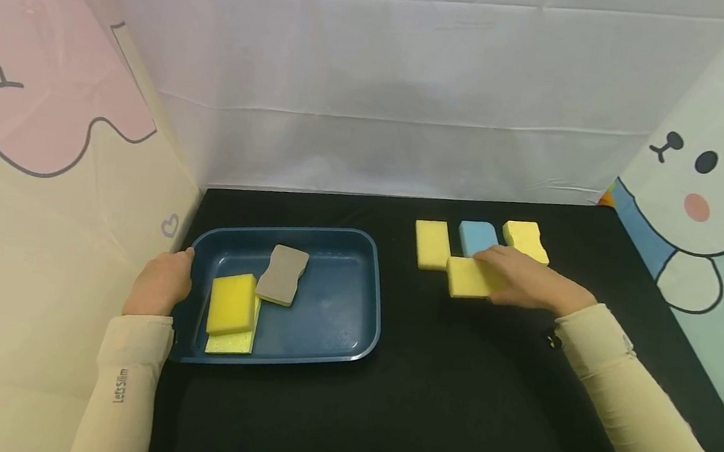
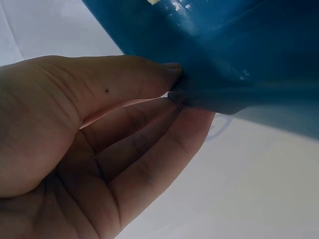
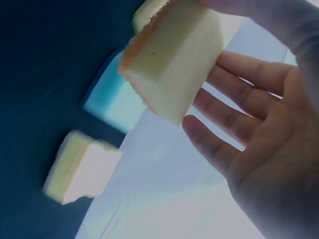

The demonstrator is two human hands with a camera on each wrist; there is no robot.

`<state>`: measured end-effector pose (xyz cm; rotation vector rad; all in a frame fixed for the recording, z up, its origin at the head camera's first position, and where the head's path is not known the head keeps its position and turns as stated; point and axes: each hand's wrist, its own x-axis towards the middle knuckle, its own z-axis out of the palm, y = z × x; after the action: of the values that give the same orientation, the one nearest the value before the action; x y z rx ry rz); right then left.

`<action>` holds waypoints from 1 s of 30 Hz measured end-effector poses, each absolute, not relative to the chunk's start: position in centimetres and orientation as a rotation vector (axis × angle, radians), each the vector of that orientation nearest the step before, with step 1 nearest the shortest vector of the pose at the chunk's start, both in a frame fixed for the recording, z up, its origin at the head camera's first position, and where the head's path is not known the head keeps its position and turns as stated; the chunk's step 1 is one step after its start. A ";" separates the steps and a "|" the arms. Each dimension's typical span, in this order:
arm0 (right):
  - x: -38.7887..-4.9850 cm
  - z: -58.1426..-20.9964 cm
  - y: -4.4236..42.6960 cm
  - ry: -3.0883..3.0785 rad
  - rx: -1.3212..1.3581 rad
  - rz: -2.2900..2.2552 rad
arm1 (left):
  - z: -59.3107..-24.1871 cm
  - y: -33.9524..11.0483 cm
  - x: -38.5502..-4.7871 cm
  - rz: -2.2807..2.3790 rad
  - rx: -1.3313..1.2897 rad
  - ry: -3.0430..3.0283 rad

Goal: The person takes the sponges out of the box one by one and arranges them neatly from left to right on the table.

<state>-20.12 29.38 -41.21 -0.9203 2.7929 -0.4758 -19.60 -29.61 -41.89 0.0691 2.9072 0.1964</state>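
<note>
My left hand pinches the left rim of a dark blue tray; the left wrist view shows thumb and fingers meeting at the tray's edge. In the tray lie a grey-faced sponge with wavy sides and a bright yellow sponge on top of a paler yellow one. On the right, my right hand holds a yellow sponge between thumb and fingers. In the right wrist view this sponge has a thin orange-brown layer, and it appears lifted off the table.
Behind the held sponge, a yellow rectangular sponge, a blue sponge and a wavy-edged yellow sponge lie in a row on the black table. A white cloth hangs behind; printed cartoon sheets flank both sides.
</note>
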 end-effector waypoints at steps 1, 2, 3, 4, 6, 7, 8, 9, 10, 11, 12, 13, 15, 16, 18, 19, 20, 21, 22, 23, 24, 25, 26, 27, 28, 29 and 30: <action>-20.0 -41.3 30.1 2.797 -0.890 -0.485 | -41.9 -29.6 -19.6 0.197 0.065 2.906; -19.9 -41.3 30.9 2.802 -0.856 -0.495 | -41.9 -29.6 -19.6 0.196 0.067 2.906; -19.8 -41.3 31.5 2.807 -0.820 -0.502 | -41.9 -29.6 -19.6 0.197 0.067 2.906; -19.7 -41.4 32.2 2.815 -0.800 -0.504 | -41.9 -29.5 -19.6 0.197 0.065 2.905; -19.5 -41.3 33.4 2.827 -0.751 -0.501 | -41.9 -29.5 -19.6 0.203 0.062 2.905; -19.4 -41.2 33.9 2.833 -0.737 -0.500 | -41.9 -29.5 -19.6 0.203 0.063 2.906; -19.3 -41.0 34.3 2.837 -0.726 -0.499 | -41.8 -29.5 -19.6 0.203 0.063 2.906; -19.2 -40.9 34.6 2.840 -0.713 -0.496 | -41.7 -29.4 -19.5 0.206 0.060 2.905; -19.1 -40.8 35.0 2.841 -0.706 -0.489 | -41.7 -29.4 -19.5 0.206 0.061 2.906; -19.1 -40.7 35.2 2.841 -0.691 -0.485 | -41.7 -29.4 -19.5 0.205 0.063 2.907; -19.0 -40.7 35.5 2.840 -0.680 -0.478 | -41.7 -29.4 -19.5 0.202 0.067 2.908; -19.0 -40.6 35.6 2.839 -0.664 -0.471 | -41.7 -29.4 -19.5 0.201 0.069 2.909; -19.0 -40.6 36.0 2.841 -0.635 -0.452 | -41.7 -29.4 -19.5 0.203 0.073 2.912; -19.0 -40.7 36.1 2.843 -0.619 -0.442 | -41.7 -29.4 -19.5 0.202 0.078 2.915; -19.0 -40.8 36.2 2.855 -0.577 -0.420 | -41.8 -29.5 -19.5 0.201 0.081 2.919; -19.0 -40.8 36.3 2.862 -0.554 -0.410 | -41.8 -29.5 -19.5 0.202 0.083 2.920; -19.0 -40.9 36.3 2.868 -0.534 -0.402 | -41.7 -29.5 -19.5 0.201 0.081 2.920; -19.0 -41.0 36.4 2.875 -0.508 -0.393 | -41.7 -29.5 -19.5 0.200 0.079 2.919; -19.0 -41.0 36.4 2.882 -0.483 -0.386 | -41.8 -29.6 -19.5 0.199 0.077 2.917; -19.0 -41.0 36.4 2.891 -0.459 -0.379 | -41.8 -29.5 -19.5 0.198 0.074 2.915; -19.0 -41.0 36.4 2.897 -0.432 -0.373 | -41.8 -29.5 -19.6 0.199 0.069 2.913; -19.1 -41.0 36.4 2.905 -0.406 -0.367 | -41.8 -29.5 -19.5 0.201 0.065 2.910; -19.1 -41.1 36.4 2.914 -0.380 -0.363 | -41.8 -29.5 -19.5 0.201 0.064 2.911; -19.2 -41.1 36.4 2.923 -0.351 -0.356 | -41.8 -29.5 -19.5 0.200 0.066 2.912; -19.2 -41.1 36.4 2.932 -0.325 -0.352 | -41.8 -29.5 -19.5 0.199 0.067 2.913; -19.2 -41.1 36.3 2.937 -0.298 -0.349 | -41.8 -29.5 -19.5 0.199 0.067 2.913; -19.3 -41.2 36.3 2.944 -0.270 -0.347 | -41.8 -29.5 -19.5 0.196 0.069 2.915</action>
<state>-19.30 36.35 -41.18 -0.2699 2.9442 -0.3472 -19.52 -29.46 -41.81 0.0695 2.9150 0.1962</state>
